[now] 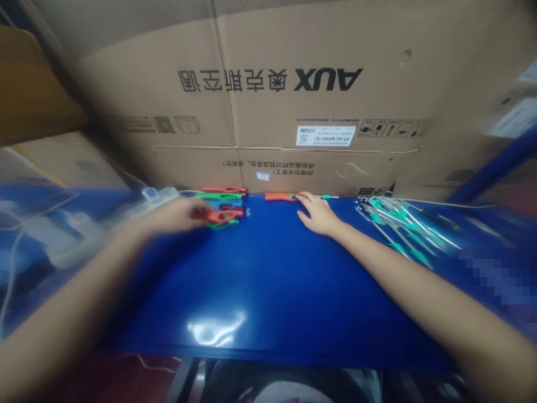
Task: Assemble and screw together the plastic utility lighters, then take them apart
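Note:
My left hand (180, 215) reaches out over the blue table (268, 280) and touches a small pile of orange and green plastic handles (224, 210); motion smears its fingers. My right hand (316, 212) lies flat with fingers stretched, its fingertips on the end of a single orange handle (280, 196) at the table's far edge. A short metal and green piece (329, 196) sticks out just right of that hand.
A heap of thin metal rods with teal fittings (398, 224) lies at the right of the table. A large cardboard box (268, 95) stands as a wall behind it. White cables and a white plastic part (157, 195) sit at the left.

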